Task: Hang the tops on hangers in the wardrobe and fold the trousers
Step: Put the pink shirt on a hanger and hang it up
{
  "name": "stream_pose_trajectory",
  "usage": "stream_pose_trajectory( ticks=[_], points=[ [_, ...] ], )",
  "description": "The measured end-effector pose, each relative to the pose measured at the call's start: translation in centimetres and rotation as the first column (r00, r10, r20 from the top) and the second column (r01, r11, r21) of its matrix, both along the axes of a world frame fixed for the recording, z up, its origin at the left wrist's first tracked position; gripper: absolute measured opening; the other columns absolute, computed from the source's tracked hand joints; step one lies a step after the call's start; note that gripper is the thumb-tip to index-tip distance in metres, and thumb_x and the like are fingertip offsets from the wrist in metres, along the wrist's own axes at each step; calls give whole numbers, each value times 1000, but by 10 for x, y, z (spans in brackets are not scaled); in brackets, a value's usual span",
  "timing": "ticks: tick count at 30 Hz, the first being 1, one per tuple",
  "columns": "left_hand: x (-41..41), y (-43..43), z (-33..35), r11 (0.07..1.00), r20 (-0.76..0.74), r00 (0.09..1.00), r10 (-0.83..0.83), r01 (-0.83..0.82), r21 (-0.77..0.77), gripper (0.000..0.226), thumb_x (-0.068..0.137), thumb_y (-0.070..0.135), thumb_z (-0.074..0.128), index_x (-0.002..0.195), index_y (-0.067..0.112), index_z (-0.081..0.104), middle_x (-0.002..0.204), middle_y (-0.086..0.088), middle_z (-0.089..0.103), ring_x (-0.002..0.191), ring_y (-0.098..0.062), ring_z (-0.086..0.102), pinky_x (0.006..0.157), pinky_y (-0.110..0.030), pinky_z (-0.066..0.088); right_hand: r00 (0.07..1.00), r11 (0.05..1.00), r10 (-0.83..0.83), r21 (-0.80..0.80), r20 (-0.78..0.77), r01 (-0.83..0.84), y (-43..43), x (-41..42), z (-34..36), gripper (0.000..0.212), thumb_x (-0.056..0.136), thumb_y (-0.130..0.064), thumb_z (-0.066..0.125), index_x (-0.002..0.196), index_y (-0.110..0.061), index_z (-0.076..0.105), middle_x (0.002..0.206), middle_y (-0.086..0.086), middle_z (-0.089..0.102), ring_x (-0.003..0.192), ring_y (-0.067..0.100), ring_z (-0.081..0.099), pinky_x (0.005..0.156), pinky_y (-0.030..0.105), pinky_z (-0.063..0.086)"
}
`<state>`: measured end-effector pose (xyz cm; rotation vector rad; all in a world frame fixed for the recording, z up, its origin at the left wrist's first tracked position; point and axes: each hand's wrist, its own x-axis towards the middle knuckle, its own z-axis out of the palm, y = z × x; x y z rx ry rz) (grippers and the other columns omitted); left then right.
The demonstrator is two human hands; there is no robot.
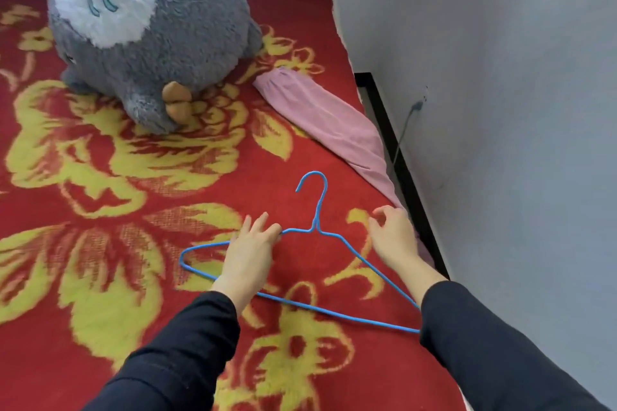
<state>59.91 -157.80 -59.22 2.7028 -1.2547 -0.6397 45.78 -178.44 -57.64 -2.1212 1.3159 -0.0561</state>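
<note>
Head view, watched from my remote desk: a blue wire hanger [318,210] lies flat on a red and yellow floral blanket [100,177]. The left hand [250,253] rests over the hanger's left shoulder, fingers fairly straight and touching the wire. The right hand [394,237] is curled at the near end of a pink garment [327,120] along the blanket's right edge — I cannot tell whether it grips the cloth. A grey plush toy [150,43] sits behind.

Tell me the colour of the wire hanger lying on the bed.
Blue. The hanger shows best in the head view, against the red-and-yellow blanket.
</note>
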Motion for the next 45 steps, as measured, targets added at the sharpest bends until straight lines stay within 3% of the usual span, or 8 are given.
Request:
stream_pose_trajectory(
  ticks=[11,17,22,26,31,35,40,45],
  points=[
    [20,-18,-45,1000,113,993,29,-27,-15,22,100,13,38,115,25,48,156,1,28,141,-32,31,101,-39,42,883,872,-462,141,-79,468,-80,14,-88,50,94,-34,50,142,-24,44,148,8,34,134,32,32,110,47,30],
    [25,-18,-57,1000,147,989,15,-11,-28,12,100,18,45,109,24,49,153,2,36,136,-33,40,92,-41,48,780,772,-624,197,50,604,-88,27,-100,27,94,-18,47,109,-23,70,105,6,66,99,31,59,81,37,50],
    [29,-20,-54,1000,50,999,4,-5,18,10,103,21,39,107,17,47,155,0,32,139,-36,32,97,-43,46,727,766,-636,92,259,637,-83,23,-81,21,99,-18,36,97,-16,56,86,2,54,79,24,49,66,30,36],
    [33,-9,-35,999,-72,997,-34,34,4,20,101,9,36,109,12,54,144,-12,44,139,-31,34,107,-40,36,639,762,-618,147,458,631,-86,28,-26,15,98,-14,34,89,-15,46,71,-7,45,74,19,43,66,27,33],
    [20,24,21,992,-61,993,98,-103,-79,16,97,14,41,84,19,34,76,-3,54,81,-36,59,61,-37,34,562,786,-527,114,638,608,-84,21,70,14,97,-16,34,89,-17,45,70,-12,45,69,14,44,65,24,36],
    [10,40,86,987,-35,993,111,-114,-117,15,96,12,41,86,21,35,78,1,61,79,-32,60,62,-35,39,455,806,-467,154,759,571,-69,11,179,21,94,-15,35,82,-22,51,74,-12,53,68,10,52,65,14,44],
    [-16,67,183,964,-6,982,191,-188,-187,7,98,15,41,99,19,46,85,1,58,86,-30,59,66,-36,41,141,739,-657,596,741,313,-23,5,316,25,95,-7,40,82,-22,55,82,-1,61,66,14,62,57,30,57],
    [-51,114,266,787,-157,851,502,-524,-326,16,100,17,38,85,12,39,69,-1,46,64,-25,46,56,-34,30,146,646,-758,763,635,34,79,-2,397,25,98,-3,38,86,-8,59,79,10,61,47,15,65,44,25,54]
  ],
)
